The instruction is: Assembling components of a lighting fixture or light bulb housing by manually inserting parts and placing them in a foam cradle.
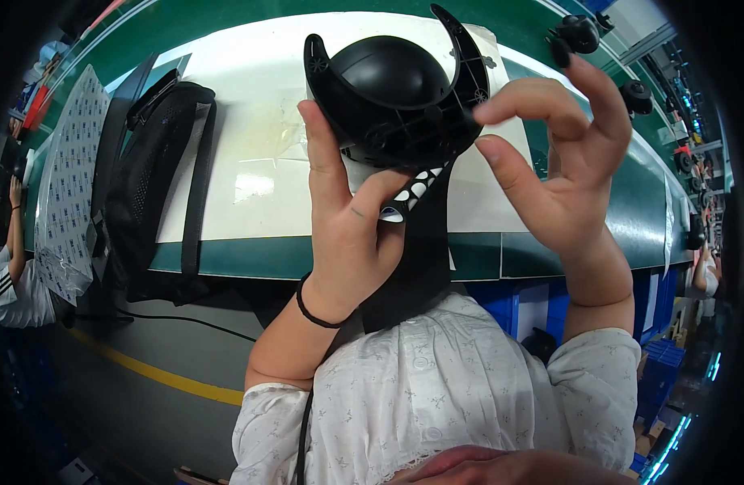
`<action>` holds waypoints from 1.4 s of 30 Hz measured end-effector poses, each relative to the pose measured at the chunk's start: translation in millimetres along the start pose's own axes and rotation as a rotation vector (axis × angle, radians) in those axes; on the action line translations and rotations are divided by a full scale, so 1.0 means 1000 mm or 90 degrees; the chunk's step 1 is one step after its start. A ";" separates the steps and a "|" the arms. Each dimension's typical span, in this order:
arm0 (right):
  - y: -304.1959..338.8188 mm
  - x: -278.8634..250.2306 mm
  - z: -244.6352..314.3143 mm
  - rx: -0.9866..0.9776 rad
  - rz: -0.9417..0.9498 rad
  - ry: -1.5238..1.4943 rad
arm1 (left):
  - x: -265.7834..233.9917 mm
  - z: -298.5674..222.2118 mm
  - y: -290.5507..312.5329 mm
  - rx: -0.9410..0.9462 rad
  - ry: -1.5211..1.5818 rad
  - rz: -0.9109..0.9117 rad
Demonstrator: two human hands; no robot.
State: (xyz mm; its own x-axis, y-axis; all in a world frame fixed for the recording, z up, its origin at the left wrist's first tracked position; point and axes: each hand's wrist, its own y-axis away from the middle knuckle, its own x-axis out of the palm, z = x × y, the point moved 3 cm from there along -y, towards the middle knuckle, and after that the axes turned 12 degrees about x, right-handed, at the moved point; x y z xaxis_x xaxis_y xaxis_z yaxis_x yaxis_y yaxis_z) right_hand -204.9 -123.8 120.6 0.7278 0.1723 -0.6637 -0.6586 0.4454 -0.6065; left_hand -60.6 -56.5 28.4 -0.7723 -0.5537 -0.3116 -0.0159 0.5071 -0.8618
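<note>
My left hand [347, 234] is closed round the lower left of a glossy black plastic shell [388, 129]. The shell has a rounded dome framed by a crescent with two upward horns, and small ribs and star-shaped marks on its face. A curled black strip with white dots [420, 190] sticks out beneath the shell, beside my left fingers; whether they grip it too is hidden. At the shell's right edge is my right hand [566, 145], its thumb and blurred index fingertip slightly apart, its other fingers spread. Nothing shows between them.
A white sheet [250, 121] covers part of the green table [291, 255]. To the left lie a black mesh bag [162, 178] with a strap and a printed plastic sheet [69, 186]. Black round parts [580, 34] stand at the far right. Blue bins [554, 311] sit below the table edge.
</note>
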 end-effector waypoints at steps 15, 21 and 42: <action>0.016 0.016 -0.009 0.117 0.021 0.039 | 0.004 0.000 -0.001 0.007 -0.022 0.005; 0.029 0.012 0.006 0.005 0.027 0.279 | 0.004 0.000 -0.002 0.001 -0.019 0.004; 0.004 -0.009 -0.018 0.086 -0.059 0.504 | 0.007 0.000 -0.006 -0.031 0.000 0.005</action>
State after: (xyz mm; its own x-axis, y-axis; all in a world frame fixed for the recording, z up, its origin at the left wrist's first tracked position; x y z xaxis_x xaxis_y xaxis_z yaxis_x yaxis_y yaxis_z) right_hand -217.8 -139.3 116.6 0.3940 -0.5210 -0.7572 -0.5365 0.5385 -0.6497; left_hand -66.0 -63.7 30.8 -0.7721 -0.5498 -0.3187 -0.0404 0.5429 -0.8389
